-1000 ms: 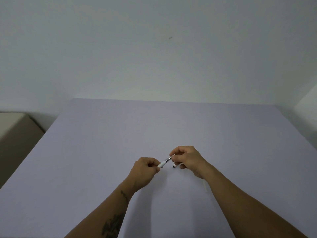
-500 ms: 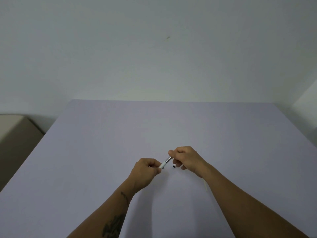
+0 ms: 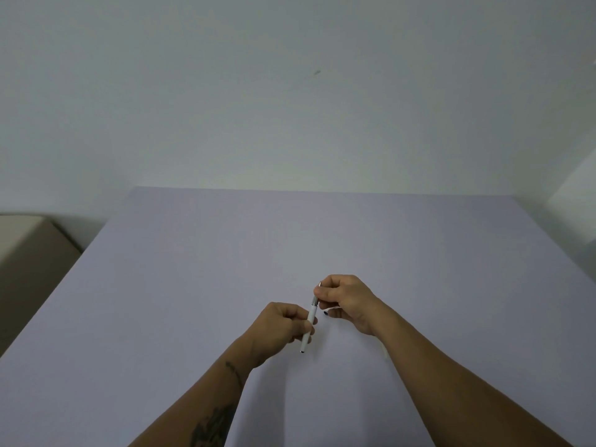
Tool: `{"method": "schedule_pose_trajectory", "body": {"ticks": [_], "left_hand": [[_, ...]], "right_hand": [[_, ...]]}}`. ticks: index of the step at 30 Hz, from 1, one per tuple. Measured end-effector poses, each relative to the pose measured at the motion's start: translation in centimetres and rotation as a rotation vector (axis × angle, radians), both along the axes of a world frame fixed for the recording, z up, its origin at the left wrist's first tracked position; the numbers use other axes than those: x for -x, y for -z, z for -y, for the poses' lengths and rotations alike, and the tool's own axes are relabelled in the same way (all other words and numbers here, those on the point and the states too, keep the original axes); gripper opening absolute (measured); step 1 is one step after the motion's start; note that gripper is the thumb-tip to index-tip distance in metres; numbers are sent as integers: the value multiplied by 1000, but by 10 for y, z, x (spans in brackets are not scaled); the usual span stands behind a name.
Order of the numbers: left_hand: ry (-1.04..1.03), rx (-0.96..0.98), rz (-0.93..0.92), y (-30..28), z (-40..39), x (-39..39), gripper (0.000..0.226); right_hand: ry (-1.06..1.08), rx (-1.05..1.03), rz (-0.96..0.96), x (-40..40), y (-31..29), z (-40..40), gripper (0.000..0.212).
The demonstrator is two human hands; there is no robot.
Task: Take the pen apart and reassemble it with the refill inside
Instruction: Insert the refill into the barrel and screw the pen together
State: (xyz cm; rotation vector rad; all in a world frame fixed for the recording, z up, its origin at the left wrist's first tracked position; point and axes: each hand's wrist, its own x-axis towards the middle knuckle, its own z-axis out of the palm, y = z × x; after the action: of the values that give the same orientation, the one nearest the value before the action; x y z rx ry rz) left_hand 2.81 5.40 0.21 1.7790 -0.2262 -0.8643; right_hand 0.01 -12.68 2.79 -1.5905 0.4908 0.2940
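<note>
A slim white pen barrel stands almost upright above the table, its dark lower end near the surface. My left hand grips its lower half. My right hand pinches the silver metal tip section at the barrel's upper end. Tucked under the right hand's lower fingers is a second white pen part with a dark end; most of it is hidden by the fingers.
The lilac table reaches to a plain white wall. A beige piece of furniture stands lower at the left. A white surface shows at the far right edge.
The pen has swung from a low slant to nearly upright. My left hand has slid down the barrel, so more of the white barrel shows. My right hand still pinches the tip end.
</note>
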Motion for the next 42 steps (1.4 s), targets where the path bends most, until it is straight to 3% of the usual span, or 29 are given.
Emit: {"method": "schedule_pose_trajectory", "body": {"ticks": [6, 14, 21, 29, 35, 42], "left_hand": [[9, 10, -35, -2, 4, 4, 11], [-7, 15, -39, -8, 4, 4, 8], [-3, -25, 0, -11, 5, 6, 4], [-37, -60, 34, -12, 4, 9, 6], [-54, -60, 32, -14, 1, 7, 4], [-57, -48, 67, -17, 4, 10, 5]], "right_hand": [[9, 54, 32, 4, 0, -3, 16], [5, -82, 2, 8, -8, 1, 24], [39, -54, -3, 10, -4, -5, 10], [48, 50, 5, 10, -2, -17, 17], [31, -133, -21, 12, -8, -10, 19], [48, -94, 1, 14, -10, -9, 12]]}}
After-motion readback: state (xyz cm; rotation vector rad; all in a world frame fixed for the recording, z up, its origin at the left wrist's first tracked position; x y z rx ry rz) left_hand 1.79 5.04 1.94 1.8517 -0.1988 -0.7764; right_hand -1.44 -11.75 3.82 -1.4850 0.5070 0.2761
